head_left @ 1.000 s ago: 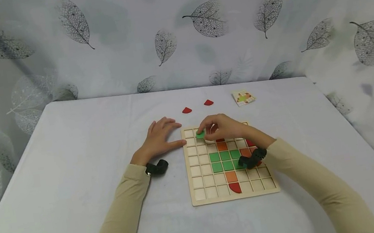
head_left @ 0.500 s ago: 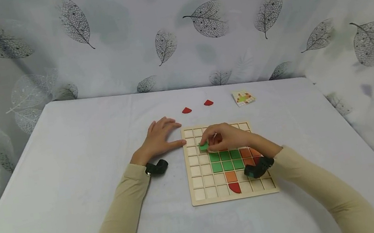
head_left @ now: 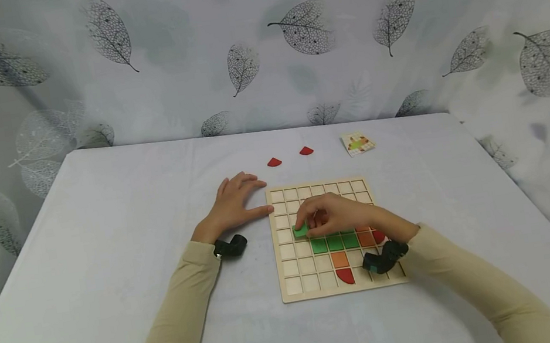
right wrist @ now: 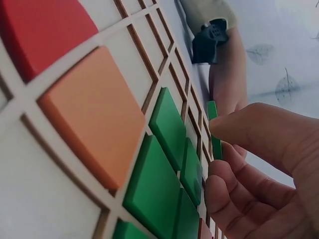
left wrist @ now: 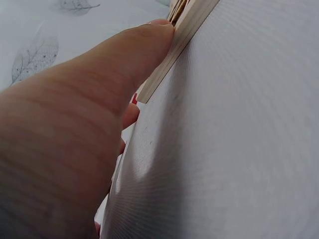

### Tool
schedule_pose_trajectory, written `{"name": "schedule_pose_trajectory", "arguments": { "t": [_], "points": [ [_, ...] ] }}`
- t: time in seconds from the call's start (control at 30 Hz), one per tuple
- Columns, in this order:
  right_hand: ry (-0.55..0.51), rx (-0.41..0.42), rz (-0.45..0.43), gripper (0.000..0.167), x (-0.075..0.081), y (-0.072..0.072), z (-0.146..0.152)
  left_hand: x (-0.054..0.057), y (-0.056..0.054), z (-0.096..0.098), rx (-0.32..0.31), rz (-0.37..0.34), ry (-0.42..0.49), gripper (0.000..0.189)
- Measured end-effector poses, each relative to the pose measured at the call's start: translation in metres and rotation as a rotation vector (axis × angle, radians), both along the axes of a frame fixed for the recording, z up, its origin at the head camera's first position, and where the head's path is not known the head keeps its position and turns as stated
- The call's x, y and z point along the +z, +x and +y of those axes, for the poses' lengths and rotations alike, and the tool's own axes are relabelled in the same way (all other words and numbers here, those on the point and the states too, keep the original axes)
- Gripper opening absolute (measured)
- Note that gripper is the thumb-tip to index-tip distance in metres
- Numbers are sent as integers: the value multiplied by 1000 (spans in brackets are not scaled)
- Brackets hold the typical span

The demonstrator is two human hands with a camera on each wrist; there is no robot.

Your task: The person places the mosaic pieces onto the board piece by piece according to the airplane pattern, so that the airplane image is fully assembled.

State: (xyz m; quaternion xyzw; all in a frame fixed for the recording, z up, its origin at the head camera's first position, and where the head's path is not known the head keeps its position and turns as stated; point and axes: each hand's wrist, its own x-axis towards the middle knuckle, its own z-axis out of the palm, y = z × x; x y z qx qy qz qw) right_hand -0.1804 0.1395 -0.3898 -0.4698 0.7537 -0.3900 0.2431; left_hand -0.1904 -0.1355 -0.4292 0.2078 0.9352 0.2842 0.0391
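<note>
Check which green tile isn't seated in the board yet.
The green tile pinched by the right hand, left of the seated green row; it's tilted, not flat.

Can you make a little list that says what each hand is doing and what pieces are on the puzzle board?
Right hand: pinches a green square tile just above the wooden grid board
Left hand: rests flat on the white table, thumb touching the board's edge
On board: green, orange and red tiles
Off board: two red pieces, small picture card

Pale wooden grid board [head_left: 293, 293], matt green tile [head_left: 300, 230].
</note>
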Motion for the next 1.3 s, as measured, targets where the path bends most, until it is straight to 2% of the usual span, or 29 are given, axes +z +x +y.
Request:
{"name": "schedule_pose_trajectory", "arguments": {
  "t": [0.33, 0.53, 0.77, 1.0, 1.3],
  "points": [
    [24, 45, -10, 17, -1, 8, 0, 0, 1, 0, -3, 4, -1, 64],
    [104, 72, 42, 17, 0, 16, -2, -1, 0, 0, -5, 10, -3, 64],
    [188, 35, 84, 17, 2, 23, -6, 0, 1, 0, -8, 6, 1, 64],
    [185, 56, 81, 21, 2, 25, -7, -1, 1, 1, -5, -10, -3, 63],
    [177, -10, 97, 14, -4, 24, -7, 1, 1, 1, -5, 1, -1, 63]
  ]
}}
